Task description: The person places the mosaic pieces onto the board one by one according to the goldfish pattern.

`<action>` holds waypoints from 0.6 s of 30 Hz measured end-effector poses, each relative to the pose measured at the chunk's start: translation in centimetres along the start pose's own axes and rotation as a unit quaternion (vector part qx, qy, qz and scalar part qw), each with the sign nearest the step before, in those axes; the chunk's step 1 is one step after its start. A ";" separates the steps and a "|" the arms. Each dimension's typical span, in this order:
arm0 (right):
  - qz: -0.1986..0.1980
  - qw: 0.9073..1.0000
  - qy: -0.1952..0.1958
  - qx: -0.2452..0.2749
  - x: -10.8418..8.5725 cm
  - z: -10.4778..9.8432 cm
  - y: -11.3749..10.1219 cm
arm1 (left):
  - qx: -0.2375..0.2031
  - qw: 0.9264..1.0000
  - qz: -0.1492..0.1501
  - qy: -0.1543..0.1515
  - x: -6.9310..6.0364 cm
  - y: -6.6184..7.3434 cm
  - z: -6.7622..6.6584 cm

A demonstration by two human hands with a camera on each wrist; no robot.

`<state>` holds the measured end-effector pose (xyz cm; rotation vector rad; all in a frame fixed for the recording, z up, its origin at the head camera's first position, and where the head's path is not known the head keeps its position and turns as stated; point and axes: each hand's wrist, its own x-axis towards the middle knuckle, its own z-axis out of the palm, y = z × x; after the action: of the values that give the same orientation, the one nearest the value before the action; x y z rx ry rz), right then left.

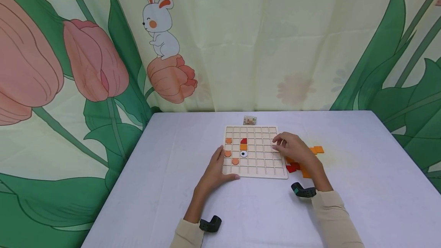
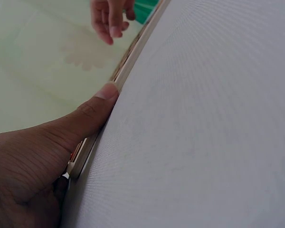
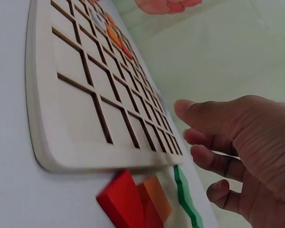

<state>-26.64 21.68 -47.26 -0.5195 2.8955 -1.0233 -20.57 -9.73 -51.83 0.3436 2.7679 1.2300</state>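
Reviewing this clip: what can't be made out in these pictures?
Head view: the print on the small card, too small.
Head view: part of the loose pieces, hidden by the right hand and wrist.
Left wrist view: the board top, seen nearly edge-on, partly behind the left hand.
Right wrist view: the red pieces, cut off by the bottom edge.

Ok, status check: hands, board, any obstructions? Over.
Left hand touching grid board at its near-left corner. Right hand looks empty, by the board's right edge. Grid board partly filled. Loose tiles right of it, no obvious obstruction.
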 end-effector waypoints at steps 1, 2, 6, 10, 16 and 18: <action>0.009 1.000 0.000 -0.004 -0.2 -0.3 0.3 | 0.000 1.000 0.000 0.000 0.0 0.0 0.0; 0.015 1.000 0.001 -0.009 -0.4 -0.6 0.5 | -0.001 1.000 0.001 0.000 0.0 0.0 0.1; 0.027 0.999 -0.009 -0.025 -1.3 -1.5 1.6 | -0.002 1.000 -0.002 -0.003 -0.1 -0.1 0.2; 0.036 0.998 -0.032 -0.026 -2.1 -1.9 2.3 | 0.001 1.000 -0.005 -0.003 -0.1 -0.1 0.3; 0.018 0.997 -0.063 -0.030 -3.0 -2.2 3.0 | 0.007 1.000 -0.015 -0.001 0.2 -0.3 0.2; 0.013 0.997 -0.073 -0.031 -3.1 -2.3 3.1 | 0.008 1.000 -0.018 0.001 0.3 -0.4 0.3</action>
<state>-24.91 26.32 -47.66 -0.5329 2.8044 -0.8570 -20.86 -9.70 -52.28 0.2946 2.7738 1.2010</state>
